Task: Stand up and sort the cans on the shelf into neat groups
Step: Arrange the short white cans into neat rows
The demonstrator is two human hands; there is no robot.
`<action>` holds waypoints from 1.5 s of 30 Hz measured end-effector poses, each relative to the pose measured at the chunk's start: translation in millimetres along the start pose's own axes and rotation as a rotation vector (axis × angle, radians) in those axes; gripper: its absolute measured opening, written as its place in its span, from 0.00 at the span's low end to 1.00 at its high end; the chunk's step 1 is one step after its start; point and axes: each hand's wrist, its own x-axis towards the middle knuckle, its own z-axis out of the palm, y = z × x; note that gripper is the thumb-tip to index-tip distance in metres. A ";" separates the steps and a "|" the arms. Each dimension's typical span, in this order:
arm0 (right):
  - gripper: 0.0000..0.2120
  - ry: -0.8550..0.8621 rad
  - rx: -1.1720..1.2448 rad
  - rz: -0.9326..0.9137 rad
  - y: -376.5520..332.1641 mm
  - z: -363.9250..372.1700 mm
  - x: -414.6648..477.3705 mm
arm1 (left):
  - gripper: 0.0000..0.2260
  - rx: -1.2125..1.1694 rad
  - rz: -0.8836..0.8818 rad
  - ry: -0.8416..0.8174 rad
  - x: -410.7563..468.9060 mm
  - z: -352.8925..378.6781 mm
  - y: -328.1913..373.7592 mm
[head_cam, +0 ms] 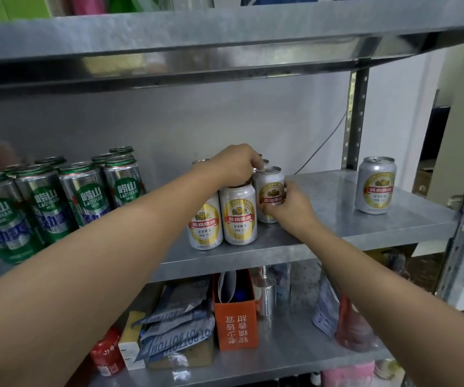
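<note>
Silver-and-gold short cans number 6 in sight: 5 clustered mid-shelf, 2 of them showing only tops at the back, and 1 lone can upright well apart at the right; at least 7 tall green cans stand grouped at the left. The right hand grips the side of the cluster's end can, while the left hand arches over, fingertips curled on its rim. The shelf is grey metal against a pale wall, with 1 orange box on the tier below.
</note>
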 end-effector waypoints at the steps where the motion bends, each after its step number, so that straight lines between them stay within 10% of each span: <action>1: 0.26 -0.017 -0.021 0.007 1.4 -0.9 -0.8 | 0.20 -0.010 -0.008 0.011 -0.2 -1.2 -0.4; 28: 0.28 -0.024 -0.006 -0.004 -3.7 -1.8 1.0 | 0.18 0.018 -0.026 -0.037 6.3 6.0 2.7; 33: 0.36 0.041 0.044 -0.025 -11.9 -38.4 5.9 | 0.16 -0.154 0.090 0.240 17.3 13.7 40.1; 45: 0.29 0.268 0.000 0.057 27.1 -153.8 -17.3 | 0.16 -0.440 0.112 0.209 39.5 84.0 134.4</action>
